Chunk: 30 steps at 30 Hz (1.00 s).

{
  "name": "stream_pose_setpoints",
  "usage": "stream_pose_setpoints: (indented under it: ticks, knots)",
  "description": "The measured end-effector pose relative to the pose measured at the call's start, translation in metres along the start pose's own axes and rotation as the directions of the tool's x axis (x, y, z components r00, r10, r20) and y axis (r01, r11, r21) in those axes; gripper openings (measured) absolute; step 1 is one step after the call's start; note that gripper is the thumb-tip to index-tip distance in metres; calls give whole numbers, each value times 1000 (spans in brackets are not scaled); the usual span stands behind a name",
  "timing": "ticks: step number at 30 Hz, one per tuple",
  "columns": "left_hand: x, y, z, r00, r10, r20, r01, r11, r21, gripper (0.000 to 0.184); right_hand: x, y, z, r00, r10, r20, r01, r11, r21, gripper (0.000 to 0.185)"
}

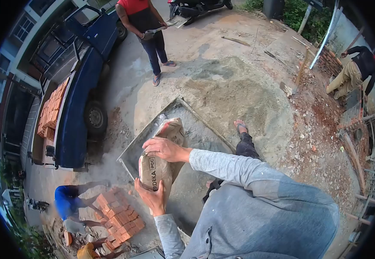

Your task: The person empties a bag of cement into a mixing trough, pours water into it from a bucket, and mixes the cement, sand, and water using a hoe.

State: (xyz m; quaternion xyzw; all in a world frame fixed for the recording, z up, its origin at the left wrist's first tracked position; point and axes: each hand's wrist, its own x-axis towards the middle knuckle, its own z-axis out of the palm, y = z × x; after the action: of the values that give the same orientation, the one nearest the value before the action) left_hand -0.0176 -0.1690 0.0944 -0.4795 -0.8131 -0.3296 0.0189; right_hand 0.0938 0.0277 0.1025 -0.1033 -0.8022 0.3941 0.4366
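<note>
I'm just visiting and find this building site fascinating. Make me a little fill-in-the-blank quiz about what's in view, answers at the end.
1. The boxed letters printed on the paper bag read ___.
2. Of the two holding that bag, the hand nearer the ground pile of bricks is the ___ one.
3. The body of the truck is painted ___.
4. The person standing nearest the truck wears a top in black and ___.

Missing words: PCC; left; blue; red.

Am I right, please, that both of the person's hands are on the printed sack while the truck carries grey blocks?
Not quite: the head view shows the truck carrying orange-red bricks, not grey blocks; the person's left hand and right hand are indeed on the printed sack.
</note>
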Motion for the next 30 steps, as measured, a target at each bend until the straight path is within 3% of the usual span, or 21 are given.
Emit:
stream_pose_setpoints:
  ticks: [7,9,13,14,15,20,23,24,26,30]
  knots:
    - [9,4,-10,967,174,-187,-180,984,-16,83,22,-30,-7,986,-40,-163,33,999,-43,14]
    - [8,28,-27,959,251,-129,-228,958,172,86,26,-35,-11,982,-33,-186,31,999,-14,14]
    - [15,15,-33,972,186,-145,-143,954,265,85,33,-46,-4,979,-28,-204,34,999,26,15]
    - [16,14,-35,958,222,-183,-172,952,253,71,32,-47,-2,978,-30,-207,38,999,30,15]
    - [17,12,-36,957,225,-185,-174,950,259,71,33,-48,0,976,-20,-216,29,999,36,17]
    - [30,0,-39,942,249,-226,-232,968,100,28,39,-48,6,970,-18,-244,26,999,28,19]
    - [42,-1,-40,921,297,-253,-290,955,67,19,38,-50,0,970,17,-242,-26,999,-35,18]
    - [46,3,-42,947,217,-235,-235,971,-50,12,37,-56,-7,965,68,-255,-95,991,-95,23]
    - [55,1,-45,945,219,-243,-239,970,-55,10,25,-54,-23,951,210,-228,-239,965,-107,40]
    - [77,-7,-34,959,116,-259,-167,968,-186,10,-60,-44,-65,845,441,-303,-497,857,-138,45]
